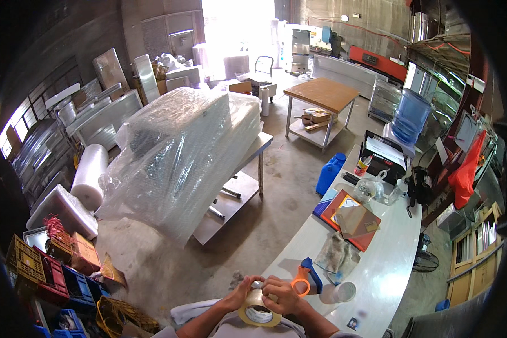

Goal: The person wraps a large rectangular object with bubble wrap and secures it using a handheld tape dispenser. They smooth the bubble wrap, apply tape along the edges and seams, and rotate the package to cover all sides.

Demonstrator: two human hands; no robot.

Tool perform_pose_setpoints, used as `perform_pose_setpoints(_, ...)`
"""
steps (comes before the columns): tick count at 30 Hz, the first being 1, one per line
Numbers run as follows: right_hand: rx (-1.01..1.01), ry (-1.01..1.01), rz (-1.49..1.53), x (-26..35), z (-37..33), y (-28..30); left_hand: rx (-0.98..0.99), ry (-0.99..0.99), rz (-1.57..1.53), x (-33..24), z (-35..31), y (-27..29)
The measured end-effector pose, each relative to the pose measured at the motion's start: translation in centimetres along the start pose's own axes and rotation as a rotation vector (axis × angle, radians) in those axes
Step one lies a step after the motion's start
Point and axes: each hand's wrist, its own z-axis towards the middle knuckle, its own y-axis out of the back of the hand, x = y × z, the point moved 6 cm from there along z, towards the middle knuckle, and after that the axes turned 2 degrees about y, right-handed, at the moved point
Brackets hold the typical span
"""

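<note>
A wide roll of clear yellowish packing tape (245,317) hangs in front of my body, at the bottom of the view. My left hand (240,294) is closed at its upper left, with thumb and fingertips pinched at the top edge. From the other side my right hand (283,295) grips the roll, its fingers curled close to the left fingertips. Whether a strip of tape lies between the fingertips is too small to tell. Just right of my right hand, a tape dispenser (307,275) with a blue body and orange ring rests on the white table (386,276).
Bubble wrap (180,152) drapes a large item on a metal table ahead. On the white table lie a rag (336,252), folders (355,222) and a roll (345,291). A blue jug (330,173) stands beside it. Crates (50,276) fill the lower left.
</note>
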Motion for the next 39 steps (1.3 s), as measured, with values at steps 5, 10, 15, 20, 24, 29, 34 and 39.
perform_pose_setpoints(5, -0.067, -0.009, -0.037, 0.0, -1.6, 0.1, 0.042, -0.023, 0.021, 0.9, 0.4, -0.1)
perform_pose_setpoints(10, -0.101, -0.007, -0.013, 0.1, -2.5, -0.2, 0.058, -0.002, 0.062, 1.6, 0.4, 0.2)
perform_pose_setpoints(15, -0.073, -0.008, 0.0, -0.4, -3.0, -0.7, -0.002, -0.025, 0.059, 0.7, -0.7, -0.8)
perform_pose_setpoints(20, -0.071, -0.012, -0.01, -0.2, -2.8, -1.1, -0.018, 0.007, 0.037, 1.5, -1.0, -0.3)
perform_pose_setpoints(24, -0.061, 0.002, -0.012, 0.7, -1.8, -1.1, -0.035, -0.016, 0.065, 2.6, -0.8, 0.7)
perform_pose_setpoints(29, -0.004, -0.116, 0.018, -0.9, -2.6, -1.9, -0.059, -0.029, 0.042, 1.9, -1.4, 0.7)
perform_pose_setpoints(34, -0.119, -0.021, -0.03, 0.0, -1.5, -1.9, -0.065, 0.041, 0.006, 1.1, -2.2, 0.9)
perform_pose_setpoints(39, -0.135, -0.054, -0.04, -0.2, -1.7, -1.5, -0.05, -0.002, 0.106, 1.2, -1.6, 1.5)
